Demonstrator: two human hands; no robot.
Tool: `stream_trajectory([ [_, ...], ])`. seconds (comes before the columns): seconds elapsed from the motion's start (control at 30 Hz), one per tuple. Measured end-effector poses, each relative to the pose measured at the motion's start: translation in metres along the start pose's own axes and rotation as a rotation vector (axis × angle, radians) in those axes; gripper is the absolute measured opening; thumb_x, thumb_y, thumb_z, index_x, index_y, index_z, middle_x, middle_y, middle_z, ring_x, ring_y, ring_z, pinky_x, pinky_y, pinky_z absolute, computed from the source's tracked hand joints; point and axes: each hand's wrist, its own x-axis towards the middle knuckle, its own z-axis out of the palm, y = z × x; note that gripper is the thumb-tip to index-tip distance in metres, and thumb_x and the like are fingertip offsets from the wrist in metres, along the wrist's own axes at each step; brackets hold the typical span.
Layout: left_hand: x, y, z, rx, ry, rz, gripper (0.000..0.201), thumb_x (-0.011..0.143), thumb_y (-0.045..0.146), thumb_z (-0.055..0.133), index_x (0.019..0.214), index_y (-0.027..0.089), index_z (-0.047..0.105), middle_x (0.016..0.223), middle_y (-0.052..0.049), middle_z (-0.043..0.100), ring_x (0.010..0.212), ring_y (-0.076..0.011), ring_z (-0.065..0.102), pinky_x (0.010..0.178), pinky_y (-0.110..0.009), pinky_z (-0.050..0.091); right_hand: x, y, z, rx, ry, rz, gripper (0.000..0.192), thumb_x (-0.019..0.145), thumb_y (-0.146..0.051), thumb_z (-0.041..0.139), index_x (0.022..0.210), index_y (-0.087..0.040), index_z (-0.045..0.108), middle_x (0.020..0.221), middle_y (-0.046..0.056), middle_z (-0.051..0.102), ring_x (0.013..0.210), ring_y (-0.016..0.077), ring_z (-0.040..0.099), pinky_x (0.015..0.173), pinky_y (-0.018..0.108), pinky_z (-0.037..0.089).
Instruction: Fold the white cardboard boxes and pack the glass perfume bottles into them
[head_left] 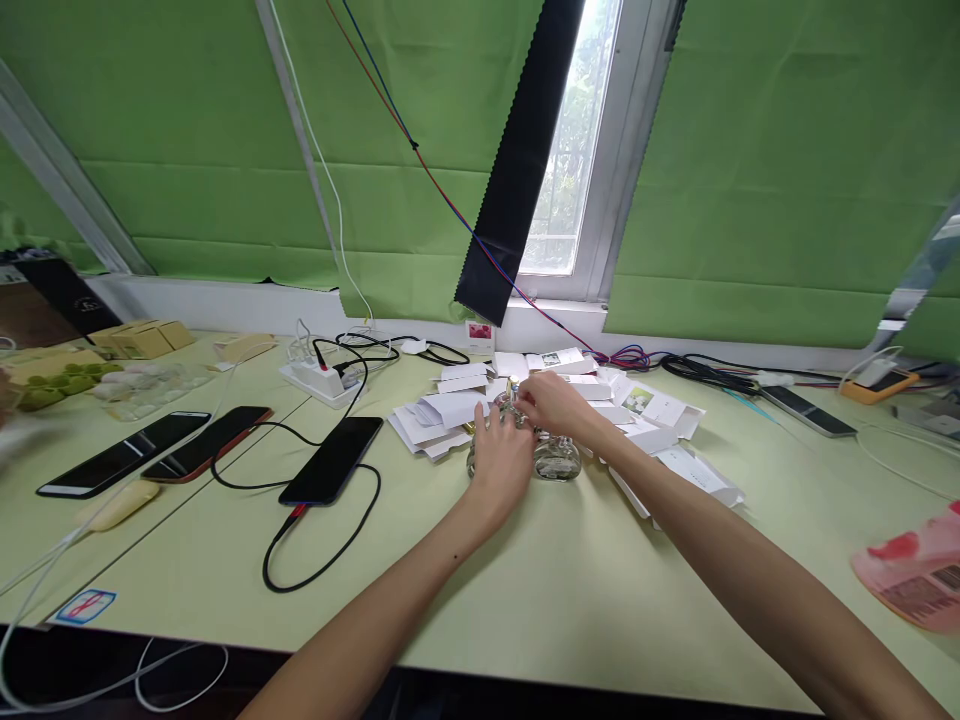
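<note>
Several small clear glass bottles (557, 458) stand close together on the table, partly hidden by my hands. My left hand (501, 460) lies over them from the near left, its fingers spread and touching the glass. Just beyond it, my right hand (556, 405) has its fingers curled in at the top of a bottle with a gold-coloured cap (513, 384). The fingertips seem closed on that bottle's top, though the exact contact is hidden. Behind and around the bottles lie many opened white cardboard boxes (450, 408), some with a small green picture.
A phone (332, 460) on a black cable lies left of my hands, with two more dark devices (124, 455) farther left. A power strip (319, 382) sits behind them. Cables and another phone (806, 410) are at right, near a pink package (915, 570). A blurred hand (7, 400) shows far left.
</note>
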Motion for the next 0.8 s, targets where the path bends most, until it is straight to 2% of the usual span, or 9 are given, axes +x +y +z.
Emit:
stream_trajectory([
  [0.1, 0.000, 0.002, -0.004, 0.033, -0.031, -0.009, 0.030, 0.101, 0.021, 0.050, 0.115, 0.019, 0.076, 0.123, -0.021, 0.073, 0.137, -0.0421, 0.053, 0.119, -0.066, 0.031, 0.001, 0.006, -0.007, -0.010, 0.014, 0.008, 0.025, 0.100, -0.024, 0.055, 0.096, -0.014, 0.078, 0.101, 0.014, 0.077, 0.095, 0.0229, 0.068, 0.075, 0.028, 0.040],
  [0.17, 0.000, 0.004, -0.008, 0.053, -0.064, -0.026, 0.032, 0.102, 0.023, 0.049, 0.119, 0.017, 0.075, 0.123, -0.022, 0.073, 0.137, -0.0415, 0.054, 0.120, -0.065, 0.031, 0.001, 0.012, -0.009, -0.021, -0.006, 0.033, 0.023, 0.098, -0.021, 0.057, 0.095, -0.014, 0.078, 0.098, 0.014, 0.077, 0.094, 0.0238, 0.069, 0.075, 0.028, 0.040],
  [0.33, 0.001, 0.007, -0.016, 0.116, -0.129, -0.072, 0.037, 0.106, 0.030, 0.043, 0.126, 0.020, 0.073, 0.128, -0.019, 0.072, 0.137, -0.0387, 0.053, 0.123, -0.061, 0.028, -0.005, 0.022, -0.002, -0.020, -0.069, 0.095, 0.017, 0.095, -0.019, 0.064, 0.098, -0.016, 0.080, 0.099, 0.012, 0.078, 0.092, 0.0228, 0.070, 0.070, 0.027, 0.039],
  [0.53, 0.011, 0.005, -0.019, 0.173, -0.198, -0.111, 0.050, 0.107, 0.042, 0.041, 0.151, 0.023, 0.056, 0.151, -0.022, 0.057, 0.140, -0.0438, 0.050, 0.122, -0.063, 0.026, 0.004, 0.014, 0.004, 0.011, 0.019, 0.144, 0.039, 0.109, -0.037, 0.043, 0.106, -0.018, 0.077, 0.104, 0.012, 0.078, 0.098, 0.0221, 0.069, 0.070, 0.027, 0.039],
  [0.67, 0.022, 0.005, -0.023, 0.165, -0.276, -0.124, 0.055, 0.107, 0.046, 0.040, 0.151, 0.016, 0.055, 0.151, -0.024, 0.057, 0.143, -0.0455, 0.047, 0.123, -0.063, 0.023, 0.020, 0.006, 0.005, 0.017, 0.014, 0.166, 0.042, 0.103, -0.052, 0.055, 0.093, -0.017, 0.078, 0.094, 0.012, 0.077, 0.087, 0.0225, 0.069, 0.063, 0.027, 0.037],
  [0.8, 0.030, 0.007, -0.025, 0.145, -0.330, -0.126, 0.052, 0.107, 0.045, 0.041, 0.143, 0.014, 0.064, 0.147, -0.024, 0.060, 0.140, -0.0432, 0.050, 0.121, -0.062, 0.025, 0.028, 0.003, 0.006, 0.002, 0.007, 0.167, 0.036, 0.095, -0.050, 0.067, 0.090, -0.016, 0.077, 0.089, 0.013, 0.075, 0.086, 0.0238, 0.068, 0.061, 0.027, 0.036],
])
